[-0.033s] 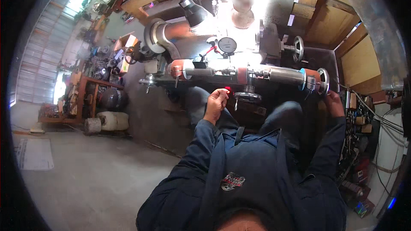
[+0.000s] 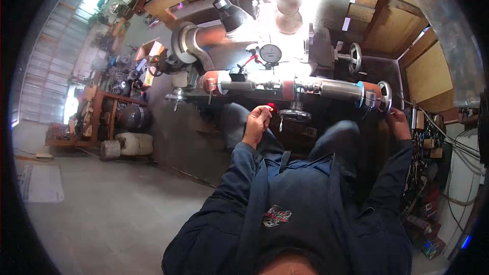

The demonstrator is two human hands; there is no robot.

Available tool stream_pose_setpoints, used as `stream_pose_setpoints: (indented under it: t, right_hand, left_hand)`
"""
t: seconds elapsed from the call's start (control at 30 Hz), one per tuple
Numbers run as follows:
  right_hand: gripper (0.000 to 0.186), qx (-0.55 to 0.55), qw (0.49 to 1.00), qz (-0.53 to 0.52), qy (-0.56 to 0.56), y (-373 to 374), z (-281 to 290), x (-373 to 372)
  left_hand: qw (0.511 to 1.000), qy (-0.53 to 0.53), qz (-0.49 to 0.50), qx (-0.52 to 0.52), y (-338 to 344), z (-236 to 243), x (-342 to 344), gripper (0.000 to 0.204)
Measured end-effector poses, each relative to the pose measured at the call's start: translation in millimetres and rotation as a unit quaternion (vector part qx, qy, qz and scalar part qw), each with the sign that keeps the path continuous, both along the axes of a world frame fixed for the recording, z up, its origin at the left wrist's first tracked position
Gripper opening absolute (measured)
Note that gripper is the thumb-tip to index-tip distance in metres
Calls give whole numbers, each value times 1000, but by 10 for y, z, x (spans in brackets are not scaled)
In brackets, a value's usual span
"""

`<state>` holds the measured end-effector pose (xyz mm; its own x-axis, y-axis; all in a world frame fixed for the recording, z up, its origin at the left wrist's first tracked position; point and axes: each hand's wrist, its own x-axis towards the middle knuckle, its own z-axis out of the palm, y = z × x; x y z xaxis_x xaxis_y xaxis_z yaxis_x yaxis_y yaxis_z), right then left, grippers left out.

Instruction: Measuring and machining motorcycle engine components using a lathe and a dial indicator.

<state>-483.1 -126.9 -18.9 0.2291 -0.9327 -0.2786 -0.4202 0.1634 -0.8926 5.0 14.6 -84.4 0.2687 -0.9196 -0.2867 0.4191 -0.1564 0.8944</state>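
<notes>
My left hand is closed in a pinch just below a steel spindle assembly with orange blocks, beside a small red object; what it grips is unclear. A handwheel with a handle is to that hand's right. My right hand has its fingers curled at the rim of the right-end handwheel, partly hidden by it. Above the spindle stand a round dial gauge on a red arm, a black lamp and a curved metal housing.
A wooden rack with cluttered parts and a pale cylinder stand at left. Wooden panels are at upper right, with hanging cables and a cluttered tool pile below them. My knees are under the machine.
</notes>
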Motion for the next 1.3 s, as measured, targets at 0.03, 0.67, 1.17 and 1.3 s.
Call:
stream_pose_setpoints:
  t: [0.03,0.67,1.17,1.3]
  right_hand:
    - [16,0,1000,0,0,5,8,-46]
    - [27,-141,984,-98,-46,-353,452,312]
    - [40,-46,992,-84,-87,-795,-19,153]
    - [45,-47,994,-75,-63,-838,-104,173]
  left_hand:
    - [1000,3,-2,-4,3,0,0,20]
    - [1000,-3,4,6,1,31,-14,20]
    - [1000,1,0,1,0,-10,0,21]
    - [1000,4,-2,-3,1,-34,6,20]
